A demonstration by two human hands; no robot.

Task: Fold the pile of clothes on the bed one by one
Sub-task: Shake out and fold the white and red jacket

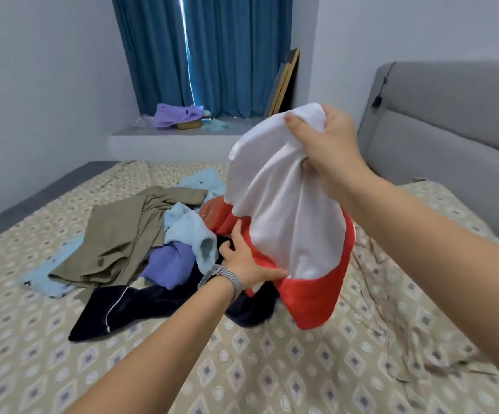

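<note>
my right hand clutches the top of the red-and-white garment, lifted above the pile; my left hand grips its lower edge.

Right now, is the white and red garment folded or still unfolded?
Unfolded. The white and red garment hangs bunched from the right hand; the left hand grips its lower edge.
</note>
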